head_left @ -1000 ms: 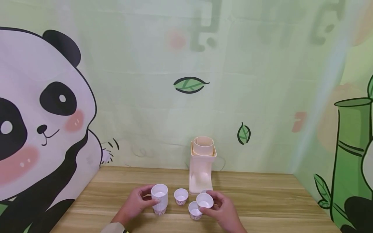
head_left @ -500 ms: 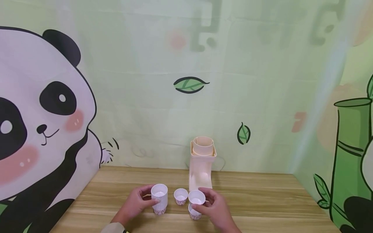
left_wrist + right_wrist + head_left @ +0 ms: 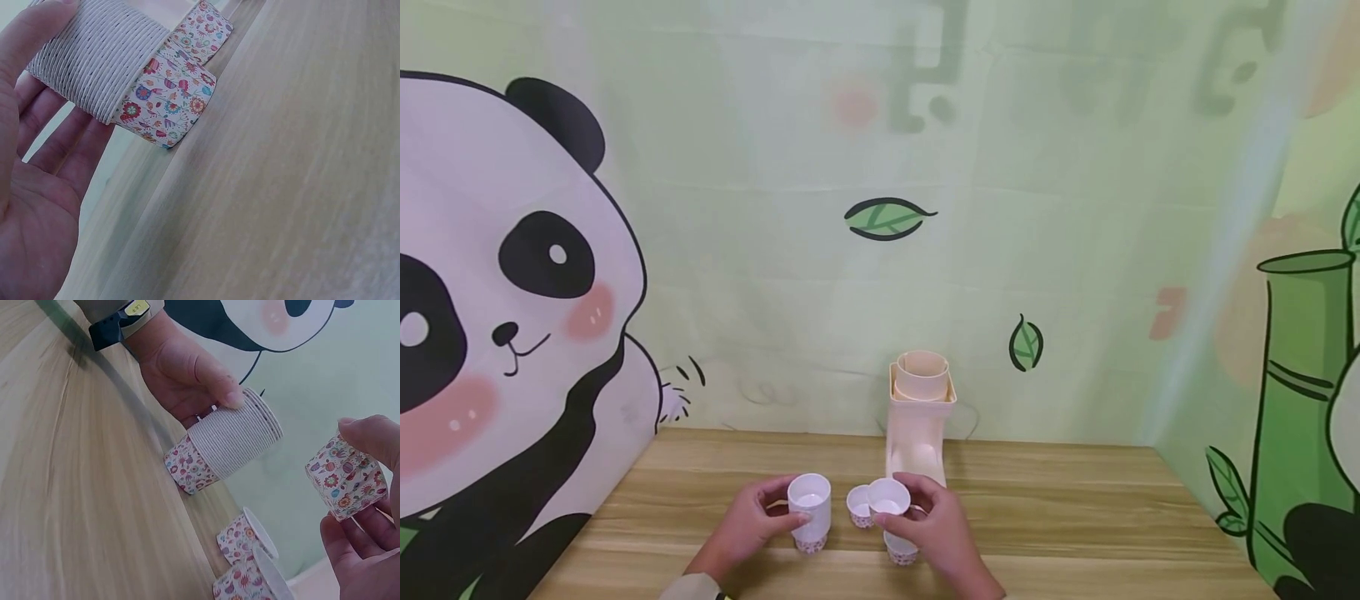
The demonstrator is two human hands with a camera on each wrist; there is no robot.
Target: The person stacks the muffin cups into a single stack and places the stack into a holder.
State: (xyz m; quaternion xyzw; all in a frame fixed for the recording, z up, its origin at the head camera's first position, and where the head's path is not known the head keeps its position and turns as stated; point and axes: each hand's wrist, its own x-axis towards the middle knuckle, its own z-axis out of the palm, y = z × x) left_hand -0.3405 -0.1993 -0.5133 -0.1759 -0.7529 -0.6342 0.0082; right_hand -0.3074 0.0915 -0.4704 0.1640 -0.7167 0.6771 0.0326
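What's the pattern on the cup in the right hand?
The cup has a multicoloured floral print on white; the right wrist view shows it best.

Head view: at twelve o'clock we see a backdrop [image 3: 760, 275] that looks like thin cloth, matt and lightly creased. At six, the tabletop [image 3: 1060, 517] shows smooth wood grain with a dull finish. Between five and six, the dispenser [image 3: 916, 446] looks like smooth plastic. Near seven, the cup stack [image 3: 809, 500] looks like paper, ridged where rims nest. Right wrist view, three o'clock: we find the single cup [image 3: 347, 475] smooth, printed paper.
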